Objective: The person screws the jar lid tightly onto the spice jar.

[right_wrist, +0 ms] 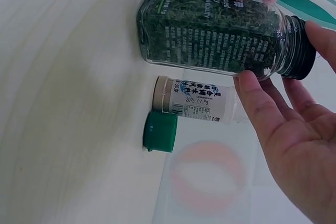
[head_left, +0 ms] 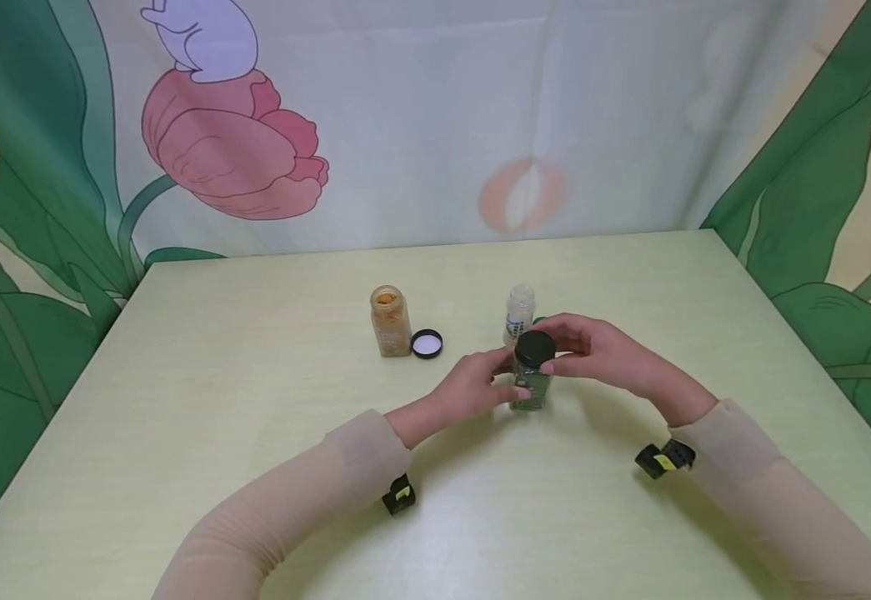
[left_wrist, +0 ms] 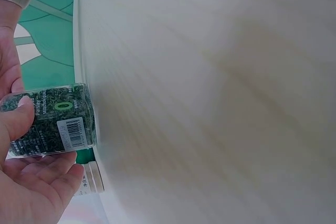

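Note:
A glass jar of dried parsley [right_wrist: 210,35] with a black lid [head_left: 535,348] stands upright between the two hands. My left hand [head_left: 473,385] grips the jar's body from the left, its thumb across the label in the left wrist view. On the other side, my right hand [head_left: 593,354] holds the lid and neck, thumb against the lid and a fingertip at the glass shoulder. Just behind the jar are a clear seasoning bottle [right_wrist: 197,99] with a white label and its green cap [right_wrist: 160,131], which lies off the bottle on the table.
Left of the hands, an uncapped jar of orange-brown powder [head_left: 392,325] stands on the pale table [head_left: 255,350]. Its black lid [head_left: 427,344] lies beside it, white inside up. A printed curtain [head_left: 405,125] hangs behind the table's far edge.

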Tool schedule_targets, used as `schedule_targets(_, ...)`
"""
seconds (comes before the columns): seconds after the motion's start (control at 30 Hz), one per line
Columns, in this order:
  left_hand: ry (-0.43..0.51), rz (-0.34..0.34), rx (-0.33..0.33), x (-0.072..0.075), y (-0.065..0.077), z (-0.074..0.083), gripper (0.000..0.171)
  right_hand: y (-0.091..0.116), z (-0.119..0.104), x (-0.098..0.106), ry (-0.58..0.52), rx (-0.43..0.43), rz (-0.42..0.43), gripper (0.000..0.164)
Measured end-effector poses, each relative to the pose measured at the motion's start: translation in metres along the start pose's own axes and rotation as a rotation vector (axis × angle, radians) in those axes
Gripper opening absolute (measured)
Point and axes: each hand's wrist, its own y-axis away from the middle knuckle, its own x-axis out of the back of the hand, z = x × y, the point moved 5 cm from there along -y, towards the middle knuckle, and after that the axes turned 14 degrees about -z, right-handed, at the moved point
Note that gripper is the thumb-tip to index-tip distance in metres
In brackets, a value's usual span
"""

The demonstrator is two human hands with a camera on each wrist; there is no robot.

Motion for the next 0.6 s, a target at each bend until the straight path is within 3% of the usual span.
schedule_targets(0.27,0.012,-0.004,0.001,-0.0002,-0.0007,-0.0004,0.061,-0.0005,0.0011,-0.0002,0.025,-0.003,0.021,0.049)
schedule_targets(0.6,0.015,-0.005,0.005,-0.0006,-0.0002,0.0003,0.062,-0.0015,0.0042,0.0032,0.020,-0.017,-0.046,0.058)
